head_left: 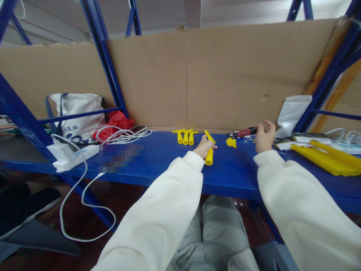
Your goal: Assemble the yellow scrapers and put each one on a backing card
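Observation:
My left hand [203,146] is closed around a yellow T-shaped plastic piece [209,157], its hollow round end facing me. Its crossbar sticks up beyond my fingers. To the right, my right hand [265,136] is raised with loosely bent fingers apart, right beside the end of a screwdriver's red-and-black handle [244,132]. The screwdriver's thin shaft points left toward the yellow piece; whether its tip touches the piece I cannot tell. Below the shaft lies a small yellow scrap [231,142]. Three similar yellow T-shaped pieces [185,139] stand in a row left of my left hand.
Long yellow tubes [324,160] lie at the right, by a silvery pouch [293,113]. On the left are a power strip [76,158], coiled white cable [121,135], red plastic bag [117,122] and cloth bag [79,113]. Cardboard [225,75] walls the back.

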Motion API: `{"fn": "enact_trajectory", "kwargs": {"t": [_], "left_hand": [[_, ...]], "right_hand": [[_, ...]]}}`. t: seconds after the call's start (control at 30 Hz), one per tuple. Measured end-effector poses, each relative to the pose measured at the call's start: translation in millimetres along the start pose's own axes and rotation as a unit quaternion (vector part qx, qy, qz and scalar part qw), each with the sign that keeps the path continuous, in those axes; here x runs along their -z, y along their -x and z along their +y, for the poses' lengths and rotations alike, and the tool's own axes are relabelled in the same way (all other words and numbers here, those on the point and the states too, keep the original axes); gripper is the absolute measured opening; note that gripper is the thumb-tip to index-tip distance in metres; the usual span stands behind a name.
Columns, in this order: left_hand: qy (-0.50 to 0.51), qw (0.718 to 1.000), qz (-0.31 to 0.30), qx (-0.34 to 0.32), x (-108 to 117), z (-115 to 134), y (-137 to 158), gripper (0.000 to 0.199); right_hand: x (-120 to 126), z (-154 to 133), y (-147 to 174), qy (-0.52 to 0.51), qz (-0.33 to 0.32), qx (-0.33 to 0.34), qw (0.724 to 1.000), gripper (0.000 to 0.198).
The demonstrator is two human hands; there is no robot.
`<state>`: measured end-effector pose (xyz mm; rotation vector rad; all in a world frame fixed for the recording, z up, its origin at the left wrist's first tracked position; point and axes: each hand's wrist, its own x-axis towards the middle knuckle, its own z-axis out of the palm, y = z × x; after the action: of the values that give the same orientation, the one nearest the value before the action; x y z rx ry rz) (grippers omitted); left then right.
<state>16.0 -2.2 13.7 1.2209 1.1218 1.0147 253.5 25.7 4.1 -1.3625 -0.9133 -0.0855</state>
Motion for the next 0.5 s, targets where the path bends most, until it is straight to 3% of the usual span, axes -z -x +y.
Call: {"fn": "enact_trajectory", "kwargs": {"t": [0.2,0.4,0.5], "left_hand": [[-0.006,1.000,0.004,-0.001,0.1,0.8,1.8,0.087],[-0.008,1.000,0.005,0.000,0.1,0.9,2.0,0.084],[-0.003,1.000,0.006,0.004,-0.2,1.3,2.5,0.086]], "right_hand": [[7.7,-11.3,10.6,0.079,-0.007,0.021,0.997,0.041],[5.2,-4.8,7.4,0.112,-0.037,-0.001,0.993,0.041],[5.9,0.0,3.3,0.186,-0.112,-0.006,0.976,0.036]]}}
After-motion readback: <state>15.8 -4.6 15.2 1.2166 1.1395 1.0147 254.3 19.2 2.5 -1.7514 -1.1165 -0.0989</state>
